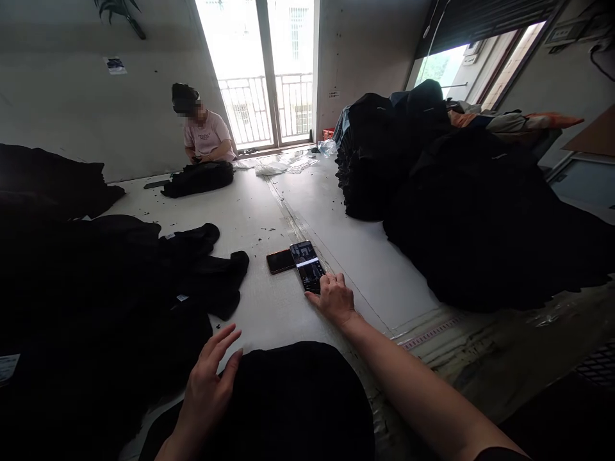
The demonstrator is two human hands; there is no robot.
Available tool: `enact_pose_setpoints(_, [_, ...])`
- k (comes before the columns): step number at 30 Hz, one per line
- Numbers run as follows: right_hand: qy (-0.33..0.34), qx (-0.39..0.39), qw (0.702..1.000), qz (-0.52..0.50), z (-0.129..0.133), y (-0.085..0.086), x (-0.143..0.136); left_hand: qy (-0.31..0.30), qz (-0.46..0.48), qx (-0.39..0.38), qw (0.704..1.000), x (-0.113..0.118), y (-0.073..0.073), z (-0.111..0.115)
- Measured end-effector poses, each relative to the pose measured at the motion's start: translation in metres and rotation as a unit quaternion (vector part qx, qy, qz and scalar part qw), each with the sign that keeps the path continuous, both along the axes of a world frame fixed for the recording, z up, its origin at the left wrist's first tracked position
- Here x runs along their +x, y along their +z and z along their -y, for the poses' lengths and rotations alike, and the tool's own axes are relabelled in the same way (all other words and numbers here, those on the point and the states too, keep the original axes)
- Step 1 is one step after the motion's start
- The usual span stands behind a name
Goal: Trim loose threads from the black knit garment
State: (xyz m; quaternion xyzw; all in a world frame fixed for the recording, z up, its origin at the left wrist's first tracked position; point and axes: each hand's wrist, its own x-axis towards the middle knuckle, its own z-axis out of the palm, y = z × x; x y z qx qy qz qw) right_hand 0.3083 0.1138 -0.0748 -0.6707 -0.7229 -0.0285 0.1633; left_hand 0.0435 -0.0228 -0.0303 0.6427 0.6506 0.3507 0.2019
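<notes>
A smartphone [307, 264] with a lit screen lies on the white table, its upper left edge over a second, dark-screened phone [280, 261]. My right hand [335, 297] grips the lit phone's near end, thumb at one edge and curled fingers at the other. In front of me a piece of black fabric [298, 403] is spread out, with a rounded far edge. Above its left side is my left hand [211, 378], open, the thumb apart from the fingers and nothing held. Whether it touches the fabric I cannot tell.
Black garments [96, 288] with small white labels heap up on the left. Tall stacks of black fabric [480, 218] stand on the right. A person [209, 134] sits across the table by a folded black bundle [202, 178]. Clear plastic [288, 165] lies near the window.
</notes>
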Motion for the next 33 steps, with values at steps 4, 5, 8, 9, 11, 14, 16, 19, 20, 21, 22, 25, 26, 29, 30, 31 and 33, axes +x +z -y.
enact_pose_setpoints(4, [0.002,-0.003,1.000,0.000,-0.001,0.000,0.001,0.004,-0.009,0.003,1.000,-0.001,-0.002,0.002])
enact_pose_setpoints(5, [0.004,-0.004,1.000,0.000,-0.001,0.000,0.002,0.005,-0.008,-0.001,1.000,-0.002,-0.002,0.002])
enact_pose_setpoints(8, [0.007,-0.009,1.000,0.000,-0.001,0.001,0.003,0.006,-0.006,-0.007,1.000,-0.003,-0.003,0.003])
enact_pose_setpoints(9, [0.007,-0.011,1.000,0.000,-0.001,0.001,0.004,0.005,-0.007,-0.008,1.000,-0.003,-0.003,0.004])
enact_pose_setpoints(11, [0.006,-0.014,1.000,-0.001,-0.001,0.001,0.005,0.004,-0.012,-0.009,1.000,-0.003,-0.003,0.004])
enact_pose_setpoints(14, [0.006,-0.015,1.000,-0.004,-0.001,0.002,0.006,0.003,-0.013,-0.010,1.000,-0.002,-0.002,0.005])
enact_pose_setpoints(16, [0.007,-0.016,1.000,-0.006,-0.001,0.003,0.006,0.004,-0.012,-0.010,1.000,-0.002,-0.002,0.006])
enact_pose_setpoints(19, [0.009,-0.015,1.000,-0.012,-0.002,0.004,0.006,0.004,-0.008,-0.015,1.000,-0.003,-0.001,0.006])
enact_pose_setpoints(20, [0.009,-0.015,1.000,-0.013,-0.002,0.005,0.005,0.000,-0.005,-0.016,1.000,-0.002,0.000,0.004])
enact_pose_setpoints(21, [0.010,-0.015,1.000,-0.015,-0.003,0.005,0.005,-0.005,-0.004,-0.017,1.000,-0.001,0.001,0.002])
enact_pose_setpoints(22, [0.010,-0.014,1.000,-0.017,-0.004,0.006,0.004,-0.013,-0.003,-0.016,1.000,0.001,0.002,-0.002])
enact_pose_setpoints(25, [0.012,-0.012,1.000,-0.022,-0.006,0.008,0.001,-0.045,-0.013,0.005,0.999,0.013,0.005,-0.024])
enact_pose_setpoints(26, [0.013,-0.011,1.000,-0.025,-0.007,0.008,-0.001,-0.057,-0.020,0.014,0.998,0.019,0.005,-0.033])
enact_pose_setpoints(29, [0.015,-0.007,0.999,-0.038,-0.010,0.010,-0.005,-0.092,-0.043,0.037,0.994,0.037,0.005,-0.062])
enact_pose_setpoints(30, [0.014,-0.006,0.999,-0.044,-0.011,0.010,-0.005,-0.102,-0.055,0.041,0.992,0.043,0.004,-0.072])
enact_pose_setpoints(31, [0.013,-0.005,0.999,-0.052,-0.011,0.010,-0.005,-0.109,-0.069,0.044,0.991,0.048,0.003,-0.081])
enact_pose_setpoints(33, [0.007,-0.003,0.997,-0.073,-0.012,0.009,-0.002,-0.117,-0.096,0.048,0.987,0.057,-0.001,-0.099])
